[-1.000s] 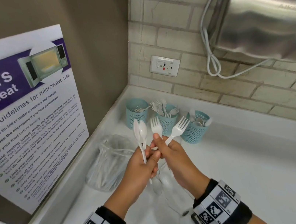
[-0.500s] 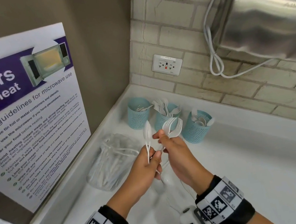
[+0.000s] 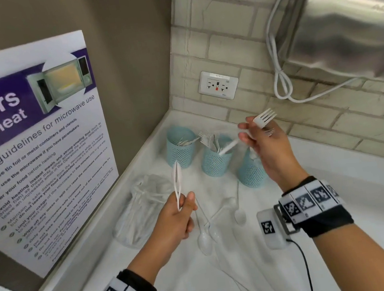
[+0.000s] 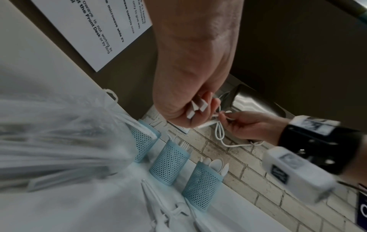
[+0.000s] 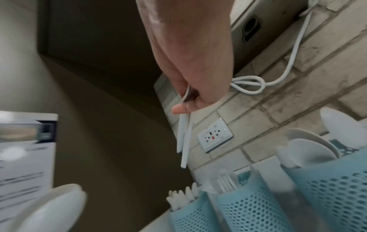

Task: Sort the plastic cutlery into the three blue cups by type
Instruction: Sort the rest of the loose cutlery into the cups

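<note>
On the white tabletop (image 3: 347,208) nearest the person lie loose white spoons (image 3: 204,240). Above them the left hand (image 3: 172,220) pinches upright spoons (image 3: 177,181), beside a clear bag of cutlery (image 3: 142,206). The right hand (image 3: 268,148), well apart from the left, grips white forks (image 3: 264,118) over the three blue cups (image 3: 216,160), which stand in a row near the brick wall (image 3: 244,36).

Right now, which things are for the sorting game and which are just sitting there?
For the job: forks in the right hand; spoons in the left hand; three blue cups; loose spoons on the counter; bag of cutlery.

Just there: microwave poster, wall socket, white cable.
</note>
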A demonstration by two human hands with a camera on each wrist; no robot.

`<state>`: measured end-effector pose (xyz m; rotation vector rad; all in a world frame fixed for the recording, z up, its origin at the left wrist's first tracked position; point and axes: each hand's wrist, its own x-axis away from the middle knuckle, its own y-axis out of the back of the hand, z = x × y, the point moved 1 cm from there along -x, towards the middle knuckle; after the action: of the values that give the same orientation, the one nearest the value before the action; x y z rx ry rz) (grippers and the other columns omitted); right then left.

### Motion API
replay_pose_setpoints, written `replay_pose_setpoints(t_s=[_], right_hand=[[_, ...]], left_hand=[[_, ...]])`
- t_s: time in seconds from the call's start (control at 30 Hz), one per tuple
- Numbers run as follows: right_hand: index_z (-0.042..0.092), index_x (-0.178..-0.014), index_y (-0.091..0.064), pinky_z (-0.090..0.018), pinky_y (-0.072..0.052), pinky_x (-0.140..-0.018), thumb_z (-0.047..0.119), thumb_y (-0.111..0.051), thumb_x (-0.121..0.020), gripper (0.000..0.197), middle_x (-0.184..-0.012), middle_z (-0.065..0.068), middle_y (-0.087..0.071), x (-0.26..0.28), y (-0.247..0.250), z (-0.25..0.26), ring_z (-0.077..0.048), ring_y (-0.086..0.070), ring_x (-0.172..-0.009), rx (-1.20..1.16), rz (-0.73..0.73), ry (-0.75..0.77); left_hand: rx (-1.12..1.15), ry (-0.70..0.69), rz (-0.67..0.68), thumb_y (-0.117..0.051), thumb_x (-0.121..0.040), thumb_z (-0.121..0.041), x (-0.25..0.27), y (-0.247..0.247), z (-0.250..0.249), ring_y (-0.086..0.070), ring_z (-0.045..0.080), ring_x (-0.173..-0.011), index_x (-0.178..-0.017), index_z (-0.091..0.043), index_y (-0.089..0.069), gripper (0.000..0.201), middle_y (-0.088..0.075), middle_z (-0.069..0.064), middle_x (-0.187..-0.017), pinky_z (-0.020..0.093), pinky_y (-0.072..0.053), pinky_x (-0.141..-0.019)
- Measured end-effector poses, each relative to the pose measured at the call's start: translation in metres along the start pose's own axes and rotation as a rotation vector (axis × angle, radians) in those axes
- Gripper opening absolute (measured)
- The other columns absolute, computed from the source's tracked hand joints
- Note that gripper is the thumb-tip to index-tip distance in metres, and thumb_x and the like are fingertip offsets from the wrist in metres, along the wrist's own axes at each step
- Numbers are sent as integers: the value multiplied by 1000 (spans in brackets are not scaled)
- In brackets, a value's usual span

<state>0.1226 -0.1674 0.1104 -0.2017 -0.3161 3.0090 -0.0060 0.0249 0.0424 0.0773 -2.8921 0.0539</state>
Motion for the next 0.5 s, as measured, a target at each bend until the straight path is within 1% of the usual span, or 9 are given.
replay_pose_setpoints(t_s=[0.07, 0.1, 0.17, 0.23, 0.3, 0.33, 0.43, 0.47, 0.5], right_hand=[[8, -97, -57, -25, -56, -83, 3, -50, -97, 9, -94, -7, -66, -19, 2, -8, -13, -68, -85, -29, -26, 43], [8, -97, -57, -25, -55, -84, 3, -50, -97, 8, -95, -8, -66, -26, 2, -14, -14, -68, -86, -40, -35, 36], [6, -98, -57, -23, -55, -82, 3, -50, -97, 7, -97, -9, -65, -39, 4, -31, -18, -67, -89, -54, -68, -8], [4, -98, -56, -21, -56, -78, 1, -49, -97, 8, -98, -10, -64, -48, 7, -47, -22, -65, -93, -54, -102, -66], [5, -94, -54, -20, -56, -74, -3, -46, -97, 12, -98, -12, -63, -51, 8, -59, -25, -63, -95, -11, -127, -111], [7, -91, -54, -20, -56, -72, -5, -45, -96, 15, -99, -13, -62, -51, 8, -63, -25, -64, -92, 32, -143, -130], [11, -87, -53, -22, -53, -67, -5, -44, -95, 20, -96, -11, -63, -54, 8, -65, -16, -63, -72, 246, -166, -160], [10, -93, -54, -23, -51, -66, -3, -45, -94, 16, -94, -9, -64, -56, 8, -66, -14, -62, -69, 319, -153, -177], [9, -103, -53, -23, -49, -64, -1, -49, -93, 15, -94, -8, -65, -57, 8, -65, -13, -62, -69, 374, -134, -202]], left_hand=[[-6, 6, 6, -46, -97, -36, 1, 0, 0, -39, 2, -37, -89, -7, -48, 30, -49, 0, -68, 14, -29, -38], [-8, 4, 11, -46, -97, -36, 1, 0, -1, -38, 2, -37, -88, -8, -48, 30, -47, 2, -67, 14, -29, -37], [-14, 2, 19, -45, -97, -36, 1, 0, -2, -38, 2, -37, -87, -8, -48, 30, -45, 3, -66, 14, -28, -37], [-17, 10, 22, -44, -98, -35, 0, 1, -2, -38, 2, -38, -88, -8, -48, 30, -47, -1, -66, 14, -29, -38], [-6, 19, 24, -44, -97, -36, 0, 3, 0, -41, 2, -41, -89, -9, -49, 28, -51, -3, -72, 14, -30, -39], [1, 22, 26, -45, -97, -36, -1, 4, 1, -42, 2, -43, -90, -10, -49, 27, -53, -4, -76, 15, -31, -40], [-5, 28, 38, -45, -97, -38, -2, 6, 4, -43, 4, -48, -92, -13, -50, 26, -56, -5, -82, 16, -32, -43], [-11, 29, 47, -46, -96, -39, -2, 5, 5, -43, 4, -48, -92, -13, -50, 27, -56, -5, -81, 17, -33, -44], [-19, 30, 58, -45, -96, -39, -1, 5, 5, -42, 3, -48, -93, -12, -50, 28, -55, -7, -79, 17, -33, -44]])
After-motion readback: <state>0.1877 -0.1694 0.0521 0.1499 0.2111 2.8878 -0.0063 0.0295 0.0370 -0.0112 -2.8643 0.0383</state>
